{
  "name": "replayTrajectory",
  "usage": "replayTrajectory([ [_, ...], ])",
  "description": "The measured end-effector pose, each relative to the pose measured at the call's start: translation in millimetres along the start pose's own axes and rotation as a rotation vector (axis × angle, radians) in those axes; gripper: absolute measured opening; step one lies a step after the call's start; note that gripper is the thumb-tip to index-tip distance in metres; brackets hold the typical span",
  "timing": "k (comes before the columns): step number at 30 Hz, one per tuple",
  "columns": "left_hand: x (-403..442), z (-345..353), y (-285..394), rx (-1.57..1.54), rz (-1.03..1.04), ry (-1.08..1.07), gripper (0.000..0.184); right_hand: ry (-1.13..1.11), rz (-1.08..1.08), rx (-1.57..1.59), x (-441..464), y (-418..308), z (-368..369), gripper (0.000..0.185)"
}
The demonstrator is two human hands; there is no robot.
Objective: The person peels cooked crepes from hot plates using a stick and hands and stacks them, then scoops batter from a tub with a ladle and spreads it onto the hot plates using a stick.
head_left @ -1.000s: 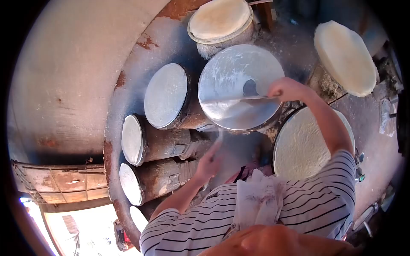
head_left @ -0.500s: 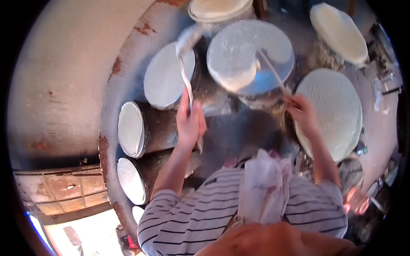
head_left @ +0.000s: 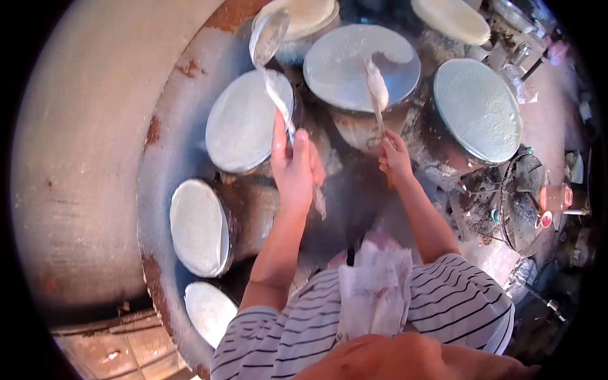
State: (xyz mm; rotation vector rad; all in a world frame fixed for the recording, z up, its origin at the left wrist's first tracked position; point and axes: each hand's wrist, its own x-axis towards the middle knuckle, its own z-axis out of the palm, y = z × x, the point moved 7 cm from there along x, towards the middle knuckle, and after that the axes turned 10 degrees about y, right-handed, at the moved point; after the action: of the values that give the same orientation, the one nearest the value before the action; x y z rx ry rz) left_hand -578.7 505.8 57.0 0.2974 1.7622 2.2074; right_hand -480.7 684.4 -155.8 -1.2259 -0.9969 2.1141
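Note:
My left hand (head_left: pixel 294 168) is closed around the batter-coated handle of a ladle (head_left: pixel 269 39). Its bowl is raised near the pale round crepe at the back. My right hand (head_left: pixel 394 159) grips a thin stick (head_left: pixel 379 120) pointing away from me. A white clump (head_left: pixel 377 87), perhaps batter or a folded sheet, is on the stick's upper part, over the front of the middle griddle (head_left: pixel 404 85). White batter (head_left: pixel 335 63) covers much of that griddle; bare shiny metal shows at its right.
Other batter-covered griddles stand around: one left of middle (head_left: pixel 247 123), one right (head_left: pixel 478 111), one lower left (head_left: pixel 197 228). A curved ledge (head_left: pixel 158 190) runs along the left. A pink container (head_left: pixel 555 197) sits among clutter on the right.
The view has shifted. My right hand has moved left, and its stick, earlier slanting across the middle griddle, now points upward with a white clump on it. The ladle remains raised in my left hand.

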Motion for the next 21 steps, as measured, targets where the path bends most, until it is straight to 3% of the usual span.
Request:
replayTrajectory([
  [5, -11, -16, -5, 0.053, -0.014, -0.006, 0.056, -0.02, -0.247, -0.009, 61, -40, -4, 0.026],
  [8, -1, -12, -2, 0.089, 0.031, -0.04, 0.056, -0.119, -0.25, -0.32, 13, -23, -8, 0.027],
  [11, -1, -9, -15, 0.101, 0.007, -0.045, 0.057, 0.045, -0.028, -0.37, -4, -28, -78, 0.03],
  [17, 15, 51, -40, 0.083, -0.043, -0.109, 0.057, -0.076, -0.106, -0.272, 96, -112, -93, 0.034],
  [21, 30, 98, -50, 0.132, -0.011, -0.116, 0.057, -0.156, -0.175, -0.536, 92, -126, -87, 0.032],
])
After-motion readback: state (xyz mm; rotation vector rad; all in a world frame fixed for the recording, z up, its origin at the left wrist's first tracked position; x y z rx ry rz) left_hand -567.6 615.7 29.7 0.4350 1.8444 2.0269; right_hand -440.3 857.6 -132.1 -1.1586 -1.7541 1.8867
